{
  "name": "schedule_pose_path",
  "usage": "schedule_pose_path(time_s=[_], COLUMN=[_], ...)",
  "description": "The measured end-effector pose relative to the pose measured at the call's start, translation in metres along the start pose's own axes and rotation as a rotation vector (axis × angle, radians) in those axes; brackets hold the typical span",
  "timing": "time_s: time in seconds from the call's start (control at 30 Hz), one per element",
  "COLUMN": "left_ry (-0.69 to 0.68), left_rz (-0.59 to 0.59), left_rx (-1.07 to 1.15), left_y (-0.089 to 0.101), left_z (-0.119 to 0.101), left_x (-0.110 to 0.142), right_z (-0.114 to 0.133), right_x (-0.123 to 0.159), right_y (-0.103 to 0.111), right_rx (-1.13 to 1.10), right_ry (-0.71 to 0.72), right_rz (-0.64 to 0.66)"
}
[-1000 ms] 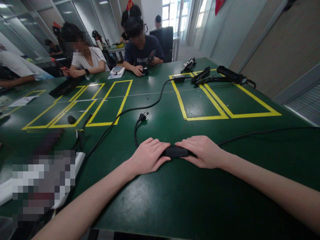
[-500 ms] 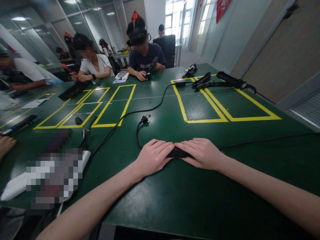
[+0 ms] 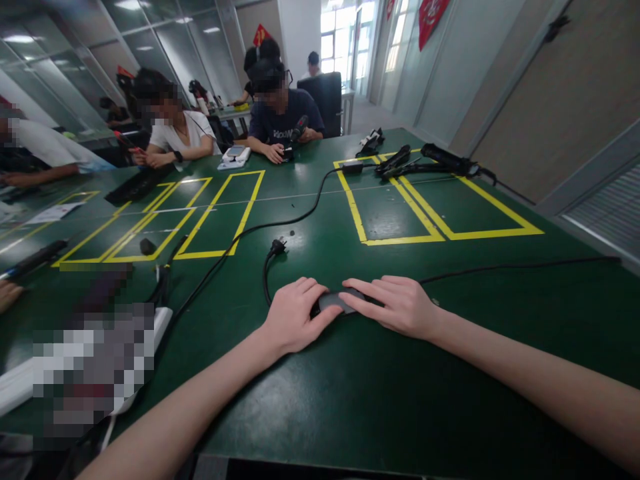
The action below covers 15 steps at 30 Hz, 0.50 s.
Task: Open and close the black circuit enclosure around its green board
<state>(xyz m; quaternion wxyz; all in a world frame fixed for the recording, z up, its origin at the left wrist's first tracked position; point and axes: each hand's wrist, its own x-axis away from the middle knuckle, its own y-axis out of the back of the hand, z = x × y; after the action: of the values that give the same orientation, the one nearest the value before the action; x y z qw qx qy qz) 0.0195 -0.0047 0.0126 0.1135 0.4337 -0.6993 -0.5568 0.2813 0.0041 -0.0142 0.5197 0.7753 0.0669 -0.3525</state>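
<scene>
On the green table in front of me lies a black power adapter (image 3: 331, 304), its flat top partly covered by fingers. My left hand (image 3: 296, 315) wraps round its left end, thumb along the near top edge. From the right, my right hand (image 3: 400, 305) holds the other end, with fingers reaching over the top. A short black cord leaves the left side and curves up to a plug (image 3: 278, 247) with bare prongs. Beyond my right hand a thin black cable (image 3: 505, 267) runs off to the right. The adapter's underside is hidden.
Yellow tape rectangles (image 3: 400, 241) mark the table. Another black cord (image 3: 280, 223) crosses it to a second adapter (image 3: 353, 167). Black gear (image 3: 445, 155) lies at far right. A white power strip (image 3: 163, 327) and blurred items are at left. Co-workers (image 3: 285, 123) sit opposite.
The adapter's top face has turned into view, and my left thumb has moved onto it. My right fingers have spread slightly. The whole view has shifted a little.
</scene>
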Motion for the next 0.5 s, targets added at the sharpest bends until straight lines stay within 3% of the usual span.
schedule_pose_path(time_s=[0.13, 0.2, 0.37, 0.5], left_ry=[0.169, 0.179, -0.059, -0.257], left_rz=[0.18, 0.194, -0.03, -0.1], left_rx=[0.226, 0.273, 0.027, -0.171], left_y=[0.006, 0.006, 0.0, -0.002], left_z=[-0.003, -0.004, 0.001, 0.008], left_x=[-0.001, 0.001, 0.005, 0.004], right_z=[0.0, 0.0, -0.001, 0.0], right_x=[0.002, 0.0, -0.01, -0.015], right_y=[-0.001, 0.001, 0.005, 0.003], right_rx=[0.005, -0.023, -0.115, -0.26], right_ry=[0.018, 0.032, -0.001, -0.119], right_rz=[-0.066, -0.029, 0.129, 0.216])
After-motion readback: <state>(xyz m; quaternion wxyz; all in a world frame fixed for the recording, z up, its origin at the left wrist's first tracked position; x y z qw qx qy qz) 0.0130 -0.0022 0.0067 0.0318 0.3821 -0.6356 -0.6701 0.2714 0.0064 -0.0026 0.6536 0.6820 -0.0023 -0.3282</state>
